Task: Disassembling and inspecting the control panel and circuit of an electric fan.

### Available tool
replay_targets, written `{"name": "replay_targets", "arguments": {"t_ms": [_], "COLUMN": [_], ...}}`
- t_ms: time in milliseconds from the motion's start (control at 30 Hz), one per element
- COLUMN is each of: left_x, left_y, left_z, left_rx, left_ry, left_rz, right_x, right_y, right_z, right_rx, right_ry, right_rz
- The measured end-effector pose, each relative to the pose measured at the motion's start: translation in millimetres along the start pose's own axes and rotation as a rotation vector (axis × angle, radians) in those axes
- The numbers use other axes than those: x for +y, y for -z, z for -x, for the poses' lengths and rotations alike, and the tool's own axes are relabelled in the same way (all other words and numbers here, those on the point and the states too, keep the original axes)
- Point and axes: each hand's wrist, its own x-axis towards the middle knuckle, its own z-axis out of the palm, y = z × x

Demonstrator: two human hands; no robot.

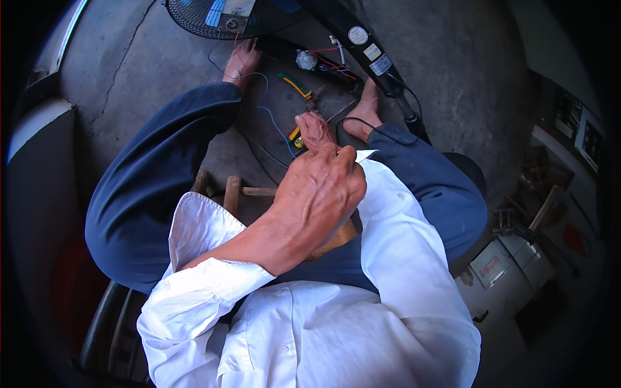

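Observation:
My left hand (323, 184) crosses over my right wrist, its fingers closed on the white shirt cuff (367, 155) of the right sleeve. Beyond it, my right hand (315, 130) shows only in part; its fingers look bent, and whether they hold anything is hidden. Just past the right hand lie pliers (296, 86) with green-and-yellow handles on the floor. A yellow-and-black piece (296, 137) peeks out beside that hand. A thin blue wire (266, 107) runs from the fan (226, 26) down to near my hands.
A black tube (278, 50) with red wires and a black post (362, 45) with stickers lie ahead, between and beside my bare feet (242, 63). A wooden stool (234, 194) is by my knees. White boxes and clutter (508, 258) stand at the right.

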Motion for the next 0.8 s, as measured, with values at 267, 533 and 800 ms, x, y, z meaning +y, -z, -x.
{"name": "replay_targets", "arguments": {"t_ms": [267,533,800], "left_x": [3.1,6.1,1.5], "left_y": [8.8,4.3,-6.9], "left_z": [4.0,9.9,20.2], "left_rx": [-0.225,-0.41,-0.431], "left_ry": [-0.008,-0.046,0.014], "left_rz": [-0.073,-0.106,-0.155], "right_x": [28.2,67.4,-0.8], "right_y": [-6.6,-29.5,-22.4], "right_z": [19.6,41.6,37.8], "right_rx": [0.323,0.344,-0.005], "right_ry": [-0.135,-0.537,-1.035], "right_rz": [-0.02,-0.057,-0.474]}}
